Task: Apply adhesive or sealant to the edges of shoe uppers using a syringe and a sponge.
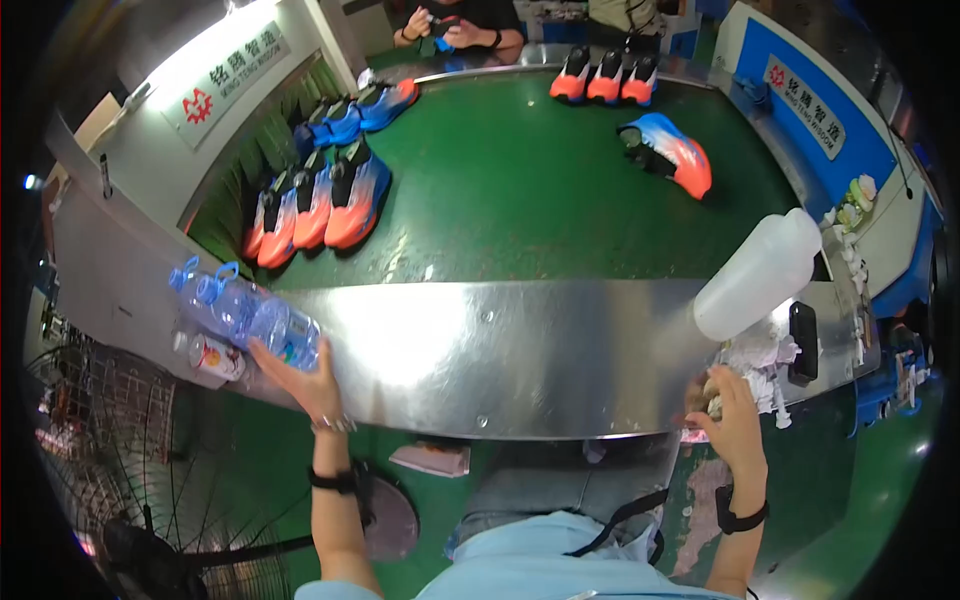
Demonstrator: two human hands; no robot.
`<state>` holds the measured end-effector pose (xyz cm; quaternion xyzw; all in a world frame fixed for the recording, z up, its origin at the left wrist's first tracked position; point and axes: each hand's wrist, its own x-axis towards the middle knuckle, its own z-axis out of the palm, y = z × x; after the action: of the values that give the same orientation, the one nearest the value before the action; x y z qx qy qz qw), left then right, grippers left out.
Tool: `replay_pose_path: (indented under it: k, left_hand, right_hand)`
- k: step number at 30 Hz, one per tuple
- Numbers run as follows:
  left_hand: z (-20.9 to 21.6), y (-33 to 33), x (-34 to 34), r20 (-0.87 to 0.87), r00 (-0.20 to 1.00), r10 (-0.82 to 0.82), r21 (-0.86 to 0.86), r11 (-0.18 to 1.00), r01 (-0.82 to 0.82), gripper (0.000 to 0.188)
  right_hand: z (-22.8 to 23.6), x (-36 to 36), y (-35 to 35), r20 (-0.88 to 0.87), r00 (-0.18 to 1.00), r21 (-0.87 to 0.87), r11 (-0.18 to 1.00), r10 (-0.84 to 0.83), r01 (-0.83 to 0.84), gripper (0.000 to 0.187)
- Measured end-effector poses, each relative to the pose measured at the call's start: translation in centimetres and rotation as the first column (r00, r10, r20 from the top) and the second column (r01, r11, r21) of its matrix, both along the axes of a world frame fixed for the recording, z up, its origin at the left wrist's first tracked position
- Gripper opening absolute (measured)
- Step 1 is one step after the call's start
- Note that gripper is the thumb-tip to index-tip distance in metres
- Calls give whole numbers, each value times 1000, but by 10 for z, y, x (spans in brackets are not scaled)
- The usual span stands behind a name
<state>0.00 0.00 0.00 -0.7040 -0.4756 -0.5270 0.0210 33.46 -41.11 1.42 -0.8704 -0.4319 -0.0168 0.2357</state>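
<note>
At the left end of the metal ledge, my left hand [305,388] is open, fingers and thumb spread against the near end of a large clear blue plastic bottle [285,332]. Another blue-capped bottle [200,293] lies just behind it, and a smaller bottle with a printed label [215,357] is at its near side. On the right, my right hand [735,425] curls round a small crumpled, brownish-white lump [713,398], partly hidden by the fingers. Crumpled white paper or cloth [762,362] lies beside that hand, and a translucent white plastic bottle [757,280] is beyond it.
Blue and orange sneakers [355,200] stand in groups on the green surface [480,180]; one sneaker [672,155] lies apart. A black object [803,342] rests at the ledge's right end. A fan [150,545] is at lower left. Across the table a person [460,25] handles something.
</note>
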Motion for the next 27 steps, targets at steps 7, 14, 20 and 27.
replay_pose_path:
  k: [7,14,20,27]
  left_hand:
    - [-38,-88,4,-603,663,-445,-403,886,228,44]
    - [-31,-77,28,-641,592,-489,-454,863,221,41]
    - [21,-25,137,-753,83,-653,-549,692,469,46]
    - [43,-21,387,-843,-65,-534,-312,386,868,54]
  right_hand:
    - [23,5,17,-258,966,-29,999,21,-30,58]
    - [6,10,3,-312,949,337,928,-51,161,50]
    - [-13,19,-26,-484,873,483,817,-51,315,41]
    - [-32,13,-38,-487,873,629,702,22,334,55]
